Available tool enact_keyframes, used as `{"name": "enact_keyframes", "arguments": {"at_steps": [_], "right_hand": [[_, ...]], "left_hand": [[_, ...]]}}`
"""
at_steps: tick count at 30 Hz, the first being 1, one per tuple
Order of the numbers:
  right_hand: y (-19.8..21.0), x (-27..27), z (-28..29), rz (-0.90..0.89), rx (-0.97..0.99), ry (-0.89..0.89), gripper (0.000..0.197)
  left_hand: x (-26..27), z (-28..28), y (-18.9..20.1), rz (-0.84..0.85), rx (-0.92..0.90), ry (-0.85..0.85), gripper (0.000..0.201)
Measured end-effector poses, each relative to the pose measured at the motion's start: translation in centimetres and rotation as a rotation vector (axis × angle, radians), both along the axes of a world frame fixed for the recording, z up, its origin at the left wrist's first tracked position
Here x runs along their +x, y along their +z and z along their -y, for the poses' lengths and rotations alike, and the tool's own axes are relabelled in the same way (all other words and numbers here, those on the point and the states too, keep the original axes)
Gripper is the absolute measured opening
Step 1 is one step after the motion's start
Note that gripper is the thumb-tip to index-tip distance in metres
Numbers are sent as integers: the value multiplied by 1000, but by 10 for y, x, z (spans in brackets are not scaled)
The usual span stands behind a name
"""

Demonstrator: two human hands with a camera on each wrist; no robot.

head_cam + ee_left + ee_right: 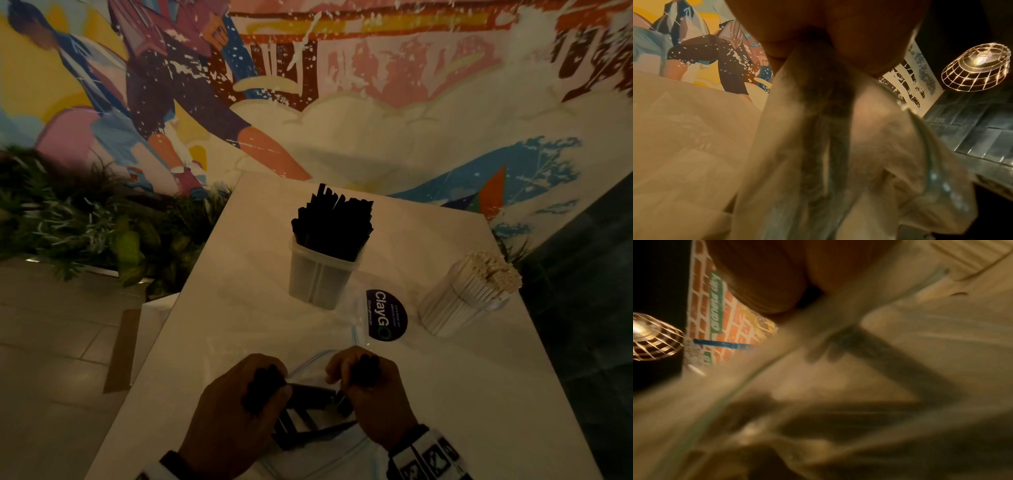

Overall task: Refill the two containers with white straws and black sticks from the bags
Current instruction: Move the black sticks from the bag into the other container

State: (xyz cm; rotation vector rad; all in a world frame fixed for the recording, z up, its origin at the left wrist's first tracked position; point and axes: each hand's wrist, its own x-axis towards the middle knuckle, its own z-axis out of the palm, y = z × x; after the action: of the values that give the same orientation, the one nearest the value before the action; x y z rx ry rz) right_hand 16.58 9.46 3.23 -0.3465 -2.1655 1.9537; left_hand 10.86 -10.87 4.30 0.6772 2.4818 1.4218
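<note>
Two hands at the near table [462,394] edge, both in a clear zip bag [318,455] lying flat. Left hand [236,404] curled round a bunch of black sticks [262,387]; right hand [370,390] curled round another bunch, fingers closed on them at the bag mouth. More loose sticks in the bag between and below the hands. Wrist views: blurred plastic and dark stick shapes under the fingers, nothing more to read.

Stick tub [322,274] upright mid-table, well apart from the hands, already crowded with black sticks standing above its rim. Straw tub [459,305] to the right near the table edge, packed with white straws [489,274]. Round sticker [387,315] on the table between the tubs.

Step, as I judge: pulling the last black sticks out of the bag. Straw side looks done. Next likely needs both bunches lifted clear of the bag mouth, squared up, then dropped end-first into the stick tub, where there's little room; strays may catch on the plastic.
</note>
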Motion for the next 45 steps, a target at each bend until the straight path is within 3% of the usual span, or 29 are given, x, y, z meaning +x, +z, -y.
{"name": "enact_keyframes", "arguments": {"at_steps": [3,7,11,17,19,22,26,30,33,35,38,45], "right_hand": [[-3,-2,-2,24,-8,-11,28],[-6,-3,-6,0,-35,-37,48],[-8,0,-5,69,-70,-20,23],[30,-10,-15,-1,-233,5,15],[48,-11,-16,-29,-264,65,21],[83,-17,-20,-157,-272,176,27],[131,-33,-33,-358,-226,248,13],[168,-65,-48,-528,-139,218,29],[185,-95,-57,-649,-64,161,50],[193,-113,-58,-718,-65,146,50],[191,-138,-57,-736,-92,72,47],[134,-173,-48,-492,-5,-41,38]], "left_hand": [[1,1,2,15,-7,-6,20],[1,1,4,23,-16,9,22],[1,1,5,41,-25,0,24],[0,3,6,44,-34,26,22],[1,2,7,54,-36,35,24],[0,2,5,68,-43,50,24],[0,3,3,83,-77,37,33],[1,4,4,116,-31,54,25],[-1,5,0,123,-51,61,31],[-2,4,0,135,-59,66,33],[-2,3,-1,156,-53,72,34],[-3,3,-2,179,-48,74,38]]}}
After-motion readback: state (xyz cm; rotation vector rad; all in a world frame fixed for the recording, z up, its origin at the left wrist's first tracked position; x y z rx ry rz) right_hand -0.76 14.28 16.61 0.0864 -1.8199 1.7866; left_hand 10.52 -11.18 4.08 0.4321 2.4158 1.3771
